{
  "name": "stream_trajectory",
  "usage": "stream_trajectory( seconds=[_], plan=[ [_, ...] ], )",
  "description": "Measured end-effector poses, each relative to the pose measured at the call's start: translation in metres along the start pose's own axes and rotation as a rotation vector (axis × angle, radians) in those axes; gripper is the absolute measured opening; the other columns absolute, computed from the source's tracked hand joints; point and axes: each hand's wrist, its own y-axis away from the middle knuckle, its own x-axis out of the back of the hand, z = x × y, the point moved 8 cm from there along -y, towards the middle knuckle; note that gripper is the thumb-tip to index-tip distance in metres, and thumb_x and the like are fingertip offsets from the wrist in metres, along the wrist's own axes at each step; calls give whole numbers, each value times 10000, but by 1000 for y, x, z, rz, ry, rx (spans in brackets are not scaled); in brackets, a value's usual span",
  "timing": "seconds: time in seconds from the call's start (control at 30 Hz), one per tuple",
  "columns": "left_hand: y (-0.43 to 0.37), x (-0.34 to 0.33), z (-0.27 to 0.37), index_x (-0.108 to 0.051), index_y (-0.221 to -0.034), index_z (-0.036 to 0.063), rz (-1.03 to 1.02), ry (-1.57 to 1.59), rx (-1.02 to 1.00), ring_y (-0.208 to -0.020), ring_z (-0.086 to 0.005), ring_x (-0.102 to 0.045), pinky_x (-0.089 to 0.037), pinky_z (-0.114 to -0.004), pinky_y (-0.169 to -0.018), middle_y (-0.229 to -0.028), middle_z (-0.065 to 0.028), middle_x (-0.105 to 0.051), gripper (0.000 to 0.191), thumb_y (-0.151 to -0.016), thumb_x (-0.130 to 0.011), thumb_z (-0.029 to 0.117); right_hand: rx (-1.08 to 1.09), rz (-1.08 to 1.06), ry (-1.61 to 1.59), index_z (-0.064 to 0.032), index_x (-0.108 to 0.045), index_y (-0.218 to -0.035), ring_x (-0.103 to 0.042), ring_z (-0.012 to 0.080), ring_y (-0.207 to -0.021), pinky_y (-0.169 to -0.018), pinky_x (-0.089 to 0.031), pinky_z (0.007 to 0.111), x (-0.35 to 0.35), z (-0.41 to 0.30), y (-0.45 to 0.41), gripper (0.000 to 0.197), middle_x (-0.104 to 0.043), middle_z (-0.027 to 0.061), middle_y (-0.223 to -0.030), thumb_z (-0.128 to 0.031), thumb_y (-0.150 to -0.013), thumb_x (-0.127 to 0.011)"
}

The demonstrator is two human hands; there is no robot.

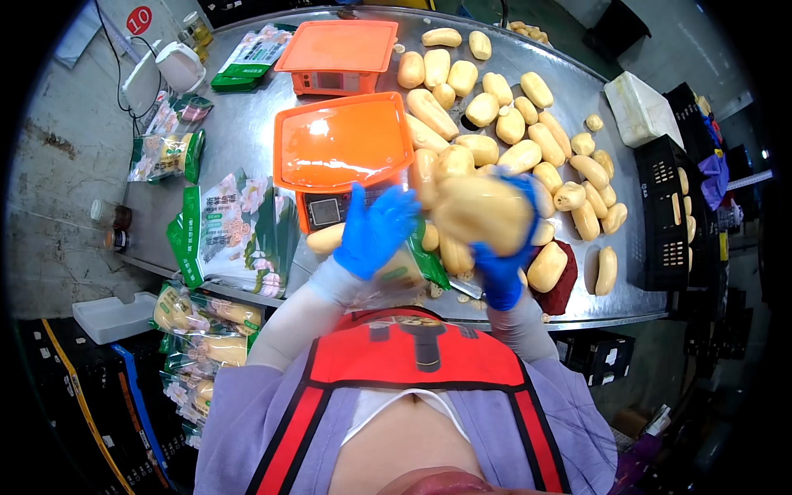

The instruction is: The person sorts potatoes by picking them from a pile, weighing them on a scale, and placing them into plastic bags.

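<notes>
My right hand (504, 260), in a blue glove, grips a large peeled lotus root piece (486, 213), blurred by motion, above the pile. My left hand (377, 229), also gloved in blue, is raised with its palm showing, just below the front orange scale (343, 142), whose pan is bare. Beneath and beside the left hand lies a clear and green plastic bag (427, 263), partly hidden by the arm. Many peeled lotus root pieces (520, 154) spread over the steel table. A knife blade (465, 287) shows between the hands. One piece (547, 267) rests on a dark red cloth (566, 288).
A second orange scale (340, 46) stands behind the first. Printed packaging bags (238, 232) lie at the left, near a filled bag (166, 156). More filled bags (207, 334) are stacked below the left edge. A black crate (662, 213) and white foam box (643, 108) stand at the right.
</notes>
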Motion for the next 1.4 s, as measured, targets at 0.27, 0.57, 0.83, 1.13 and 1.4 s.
stream_trajectory(
  seconds=[0.27,0.57,0.83,1.13,1.4],
  plan=[
    [2,36,-4,-382,-1382,45,18,75,30,-1293,-321,-412,-325,-460,-1084,-1398,-179,-432,781,-896,-387,657,84,-103,-35,-28,-362,-1362,-427,341,-1271,-1044,-366,447,-25,0,4,895,-409,193,-1374,-186,-617,-832],
    [9,1,-23,-307,-1439,39,-66,210,176,-1298,-319,-412,-304,-452,-1100,-1431,-166,-400,836,-896,-348,674,-151,-328,105,9,-428,-1324,-496,290,-1207,-1021,-390,389,-62,45,23,810,-503,176,-1294,-201,-656,-835],
    [14,-12,-18,-440,-1333,45,41,-213,100,-1242,-327,-466,-329,-460,-1082,-1350,-180,-480,731,-916,-351,639,-51,-411,114,-23,-392,-1344,-438,297,-1257,-1039,-360,400,-67,41,36,835,-449,185,-1342,-181,-651,-830],
    [30,43,64,-493,-1303,131,328,-603,-435,-1139,-185,-512,-386,-289,-927,-1244,-17,-544,427,-953,-503,375,-417,-54,-139,-36,-282,-1427,-479,225,-1181,-980,-427,351,37,110,12,830,-473,132,-1294,-117,-734,-731],
    [87,104,189,-393,-1340,-18,814,-870,-1073,-1164,-174,-454,-380,-310,-982,-1329,-97,-454,508,-927,-588,204,-491,-121,274,-17,-462,-1329,-489,225,-1184,-1011,-389,332,83,155,24,650,-519,129,-1287,-119,-740,-718]
  ],
)
